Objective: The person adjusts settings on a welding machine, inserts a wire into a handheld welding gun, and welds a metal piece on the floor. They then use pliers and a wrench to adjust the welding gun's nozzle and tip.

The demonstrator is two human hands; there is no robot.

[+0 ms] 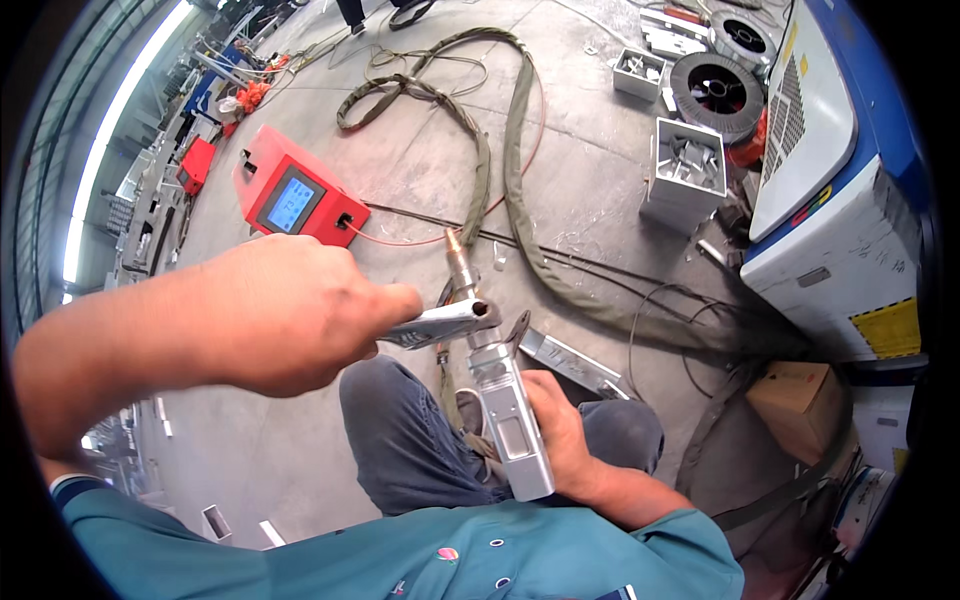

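Note:
A silver hand-held welding torch (512,430) stands tilted in front of my knees, its copper-coloured nozzle tip (454,240) pointing away from me. My right hand (562,432) wraps round the right side of its metal body. My left hand (300,312) comes in from the left, fingers closed on a silver wrench (435,325). The wrench's far end lies at the torch's neck, just below the nozzle; its exact fit there cannot be made out. My left fingers partly hide its handle.
A red machine (300,190) with a lit screen stands ahead on the left. A thick green-sleeved hose (520,180) loops over the concrete floor. Boxes of metal pieces (690,165), wire spools (718,92), a white-and-blue machine (830,260) and a cardboard box (795,405) are to the right.

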